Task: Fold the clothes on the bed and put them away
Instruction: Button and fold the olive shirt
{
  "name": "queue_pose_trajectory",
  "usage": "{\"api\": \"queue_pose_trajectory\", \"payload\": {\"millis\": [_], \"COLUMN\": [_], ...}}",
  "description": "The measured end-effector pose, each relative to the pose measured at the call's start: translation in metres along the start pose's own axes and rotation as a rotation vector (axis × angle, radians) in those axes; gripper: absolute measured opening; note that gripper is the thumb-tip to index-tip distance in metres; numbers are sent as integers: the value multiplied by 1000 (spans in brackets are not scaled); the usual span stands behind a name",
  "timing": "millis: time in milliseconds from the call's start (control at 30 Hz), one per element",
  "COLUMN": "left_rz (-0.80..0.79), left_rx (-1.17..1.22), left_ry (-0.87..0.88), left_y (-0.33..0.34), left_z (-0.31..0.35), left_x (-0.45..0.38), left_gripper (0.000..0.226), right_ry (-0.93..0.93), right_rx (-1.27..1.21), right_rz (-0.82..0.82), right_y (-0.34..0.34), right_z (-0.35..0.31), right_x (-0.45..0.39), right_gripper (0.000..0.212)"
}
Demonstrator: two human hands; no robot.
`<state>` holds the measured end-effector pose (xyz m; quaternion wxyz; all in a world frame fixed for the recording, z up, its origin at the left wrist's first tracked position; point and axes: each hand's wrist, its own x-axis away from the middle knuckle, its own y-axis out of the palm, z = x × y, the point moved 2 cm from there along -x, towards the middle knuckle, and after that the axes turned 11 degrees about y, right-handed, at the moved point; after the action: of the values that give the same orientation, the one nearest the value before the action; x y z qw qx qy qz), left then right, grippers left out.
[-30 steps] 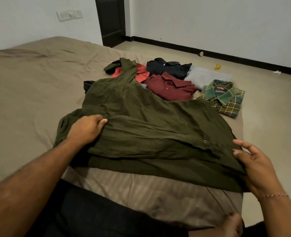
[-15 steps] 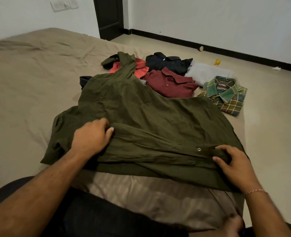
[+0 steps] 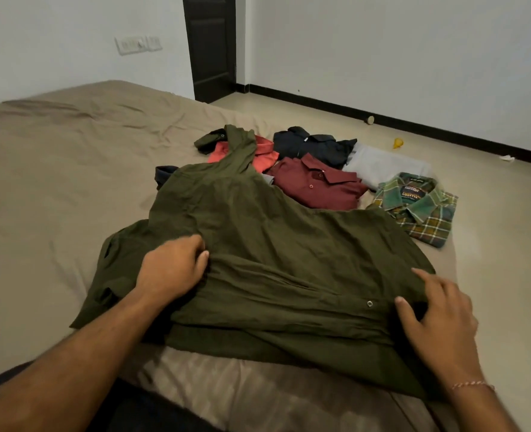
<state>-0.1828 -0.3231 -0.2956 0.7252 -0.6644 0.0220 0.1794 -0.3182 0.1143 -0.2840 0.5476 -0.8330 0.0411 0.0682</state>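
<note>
shirts: 7 | hands: 2 | beds: 1 | doors: 1 | switch plates: 2

My bed [image 3: 55, 169] carries the olive shirt [image 3: 289, 260]; beyond it lie folded maroon [image 3: 317, 185], navy [image 3: 314, 145], coral [image 3: 264, 154], grey [image 3: 382, 165] and plaid shirts [image 3: 420, 210].
</note>
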Motion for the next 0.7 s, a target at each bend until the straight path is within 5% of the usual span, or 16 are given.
{"api": "queue_pose_trajectory", "payload": {"millis": [100,267,533,700], "left_rz": [136,67,-372,-532], "left_rx": [23,28,-205,-265], "left_ry": [170,446,578,690], "left_y": [-18,-15,39,33], "left_z": [9,61,88,72], "left_x": [-41,-137,-255,-268], "left_gripper": [12,33,61,39], "right_ry": [-154,-311,-360,-423], "right_rx": [-122,-24,339,496], "right_rz": [24,-4,-228,-227], "right_y": [5,47,106,107], "right_z": [-38,-109,-140,-121], "right_x": [-26,-102,-207,-212], "right_gripper": [47,39,57,18]}}
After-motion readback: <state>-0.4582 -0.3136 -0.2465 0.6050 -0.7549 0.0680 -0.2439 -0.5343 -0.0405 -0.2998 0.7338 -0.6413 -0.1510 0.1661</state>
